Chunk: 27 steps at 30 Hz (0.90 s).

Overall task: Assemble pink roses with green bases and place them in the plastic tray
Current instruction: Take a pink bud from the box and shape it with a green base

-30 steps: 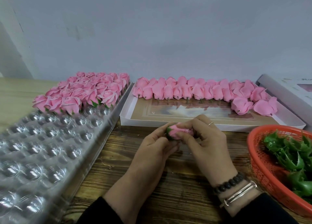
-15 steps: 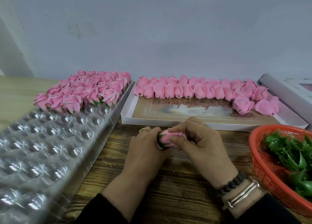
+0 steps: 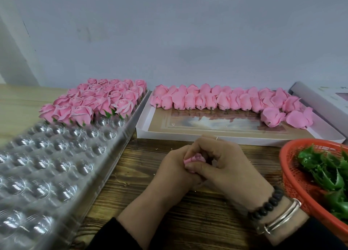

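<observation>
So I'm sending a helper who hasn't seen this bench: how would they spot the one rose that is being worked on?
Start at the wooden table, in front of the white box of loose roses. There, both hands meet: left hand, right hand. The rose is the one pinched between them, alone and mostly hidden by fingers.

A wooden table [image 3: 143, 176] is bearing the work. A pale wall [image 3: 178, 35] is standing behind it. A lavender box [image 3: 320, 103], partly out of frame, is lying at the far right.
</observation>
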### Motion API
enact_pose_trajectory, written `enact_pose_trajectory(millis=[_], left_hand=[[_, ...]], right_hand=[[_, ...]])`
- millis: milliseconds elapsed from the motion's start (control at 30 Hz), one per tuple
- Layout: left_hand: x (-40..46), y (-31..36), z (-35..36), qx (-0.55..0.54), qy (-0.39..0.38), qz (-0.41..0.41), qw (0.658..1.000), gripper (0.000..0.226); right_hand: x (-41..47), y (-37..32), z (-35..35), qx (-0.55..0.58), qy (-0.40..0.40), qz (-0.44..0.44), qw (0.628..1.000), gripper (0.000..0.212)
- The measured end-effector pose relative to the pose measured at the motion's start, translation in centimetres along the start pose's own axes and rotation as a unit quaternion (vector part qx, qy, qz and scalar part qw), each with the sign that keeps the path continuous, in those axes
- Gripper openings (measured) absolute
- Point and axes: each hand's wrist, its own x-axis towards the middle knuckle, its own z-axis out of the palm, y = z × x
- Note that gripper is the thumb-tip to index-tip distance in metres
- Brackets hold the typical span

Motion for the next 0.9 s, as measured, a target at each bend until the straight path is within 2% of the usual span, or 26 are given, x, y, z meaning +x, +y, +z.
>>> enact_pose_trajectory(millis=[200,267,300,367,433,500,567,667,900], left_hand=[[0.0,-0.3,-0.4,-0.037,-0.038,-0.005,0.999,0.023],[0.0,-0.4,-0.2,-0.112,-0.022,-0.005,0.993,0.01],[0.0,-0.3,-0.1,-0.175,-0.009,-0.017,0.984,0.007],[0.3,-0.5,-0.2,-0.305,0.029,-0.049,0.951,0.026],[0.7,-0.3,-0.4,-0.392,0.092,-0.07,0.912,0.027],[0.9,0.0,-0.4,-0.48,0.124,-0.088,0.864,0.034],[0.9,0.3,-0.1,-0.526,0.133,-0.107,0.833,0.04],[0.5,0.7,0.4,-0.542,0.115,-0.126,0.823,0.041],[0.3,0.8,1.1,-0.559,0.06,-0.136,0.815,0.036]], right_hand=[[0.0,-0.2,0.1,0.007,0.013,-0.031,0.999,0.007],[0.0,-0.4,0.5,0.005,0.06,-0.061,0.996,0.008],[0.0,-0.4,0.7,0.011,0.102,-0.078,0.992,0.012],[0.1,-0.2,0.9,0.036,0.187,-0.088,0.978,0.017],[0.1,0.2,0.9,0.052,0.228,-0.072,0.97,0.019],[0.0,0.6,1.3,0.051,0.217,-0.04,0.974,0.023],[0.0,0.8,1.9,0.034,0.171,-0.029,0.984,0.039],[-0.1,0.7,3.0,-0.008,0.104,-0.044,0.994,0.04],[-0.2,0.2,3.1,-0.04,0.131,-0.032,0.99,0.033]])
